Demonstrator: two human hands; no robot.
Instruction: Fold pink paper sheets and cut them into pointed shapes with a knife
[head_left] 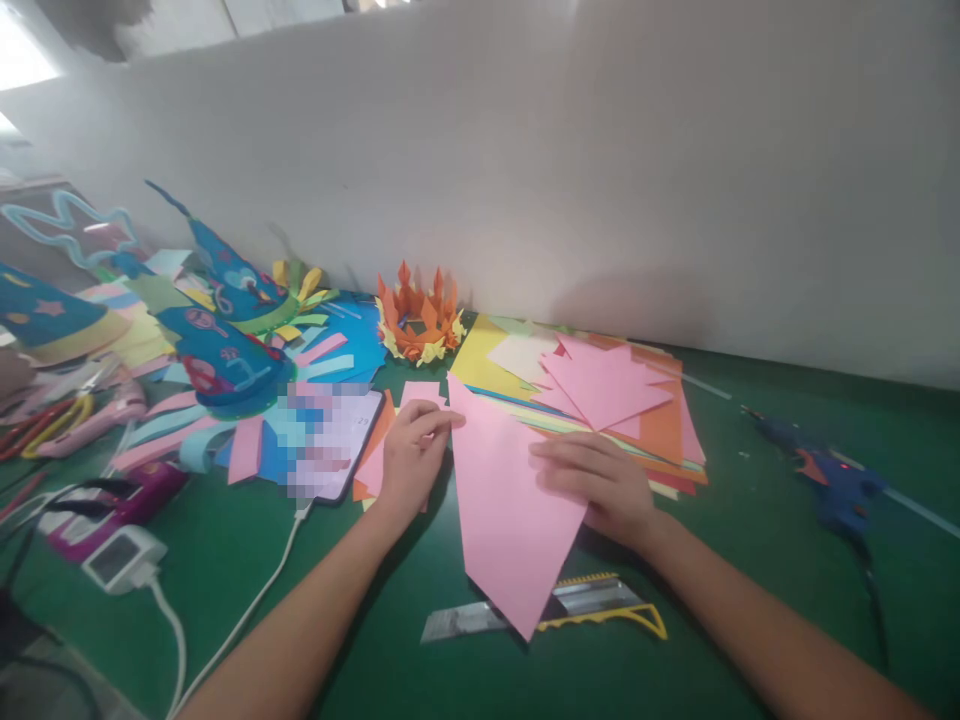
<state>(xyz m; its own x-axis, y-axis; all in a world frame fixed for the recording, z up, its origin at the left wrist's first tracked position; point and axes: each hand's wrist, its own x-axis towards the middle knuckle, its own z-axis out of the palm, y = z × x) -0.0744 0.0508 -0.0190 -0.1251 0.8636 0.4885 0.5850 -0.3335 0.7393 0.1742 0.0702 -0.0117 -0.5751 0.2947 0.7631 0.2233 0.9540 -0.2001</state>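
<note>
A folded sheet of pink paper [499, 520] with pointed ends is held up at a tilt over the green table. My left hand [414, 445] pinches its upper left edge between thumb and fingers. Across its right side lies my right hand [600, 480], fingers over the front face and thumb hidden behind. Beneath the paper's lower tip is a yellow utility knife [600, 605], its blade out to the left. Smaller pink and orange paper pieces [371, 465] are beside my left hand.
Coloured sheets [664, 445] are stacked behind my right hand, near an orange paper crown [409, 310]. A blue glue gun [844, 490] lies right. Decorated party hats [221, 345], a charging phone [360, 440], a power strip [120, 510] and scissors [56, 425] crowd the left. A pale wall stands behind.
</note>
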